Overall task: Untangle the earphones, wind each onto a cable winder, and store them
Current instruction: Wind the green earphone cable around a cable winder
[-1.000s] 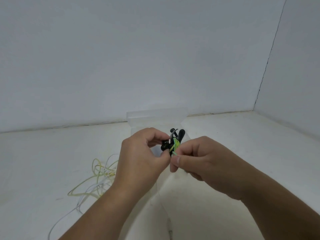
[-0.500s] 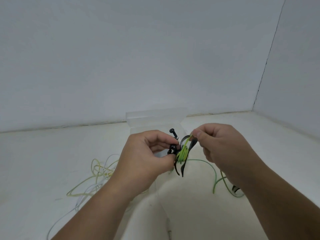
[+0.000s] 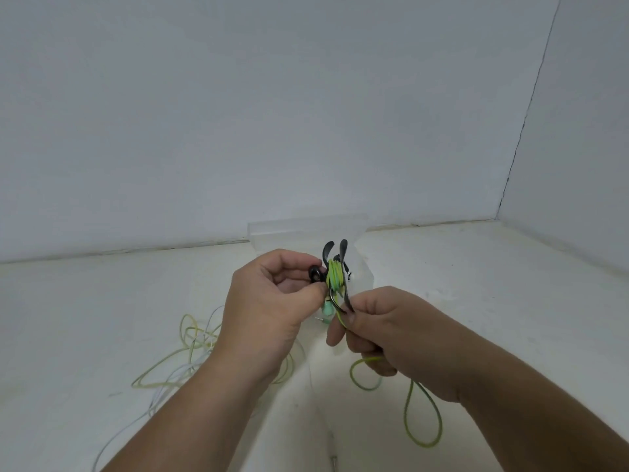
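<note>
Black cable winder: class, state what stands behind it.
A clear plastic box stands behind the black cable winder. The left hand and right hand cover its lower walls and contents.

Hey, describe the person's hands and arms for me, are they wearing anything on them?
Both are bare. The left hand and right hand have no gloves, and no rings show. The left forearm and right forearm are uncovered to the frame's edge: no sleeves, watch or bracelet in view.
</note>
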Demonstrator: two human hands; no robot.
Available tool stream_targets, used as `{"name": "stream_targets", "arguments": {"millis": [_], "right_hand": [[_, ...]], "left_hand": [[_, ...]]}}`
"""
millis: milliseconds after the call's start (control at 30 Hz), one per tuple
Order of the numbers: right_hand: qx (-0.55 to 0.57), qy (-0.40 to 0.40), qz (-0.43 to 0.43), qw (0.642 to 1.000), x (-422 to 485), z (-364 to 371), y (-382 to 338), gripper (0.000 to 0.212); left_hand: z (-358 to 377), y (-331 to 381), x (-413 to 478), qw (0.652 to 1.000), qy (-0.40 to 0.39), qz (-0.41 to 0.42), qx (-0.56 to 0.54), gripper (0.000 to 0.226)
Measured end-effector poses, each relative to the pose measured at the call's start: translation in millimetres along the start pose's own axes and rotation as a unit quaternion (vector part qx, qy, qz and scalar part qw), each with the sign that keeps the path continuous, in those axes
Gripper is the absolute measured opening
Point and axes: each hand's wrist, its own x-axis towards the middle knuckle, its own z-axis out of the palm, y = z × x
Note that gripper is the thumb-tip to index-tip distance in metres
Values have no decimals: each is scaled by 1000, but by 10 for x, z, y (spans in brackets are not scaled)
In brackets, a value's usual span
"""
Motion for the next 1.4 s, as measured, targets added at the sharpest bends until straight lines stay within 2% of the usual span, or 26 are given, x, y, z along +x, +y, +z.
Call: {"name": "stream_targets", "arguments": {"millis": [200,367,500,667,733,833,933,1000,1067,1167,1233,1333,1400], "right_hand": [[-58,10,-21,998,-65,-71,-47,30],[-101,32,-48,993,-93,-138,-104,27],[-118,17,-56,991,-101,-172,-100,22],[-166,-31,-85,982,-160,-135,-158,17],[-152,-25,-112,982,-176,-128,-185,19],[-94,40,-145,984,-178,-188,-211,15],[-19,87,-159,983,-179,-238,-239,16],[9,119,-160,980,-144,-242,-216,28],[16,168,-153,974,-94,-249,-171,36],[-11,246,-135,960,-43,-285,-108,33],[-16,271,-128,954,-35,-305,-96,31],[1,263,-113,958,-20,-313,-88,32],[15,225,-92,970,2,-294,-78,38]], "left_hand": [[-25,23,13,996,30,32,74,27],[-39,42,23,994,39,50,93,28],[-52,31,38,989,52,68,120,30],[-41,12,-29,963,21,136,232,31],[-40,11,-47,945,11,170,279,32],[-51,4,-34,921,1,212,326,36],[-58,-7,-32,907,-25,220,358,33],[-51,-11,-42,905,-50,213,364,33],[-34,-7,-63,919,-69,189,340,31],[-12,20,-73,960,-100,113,235,29],[0,40,-65,979,-119,63,151,24],[-1,57,-52,989,-135,23,54,21],[8,62,-53,988,-152,16,14,25]]}}
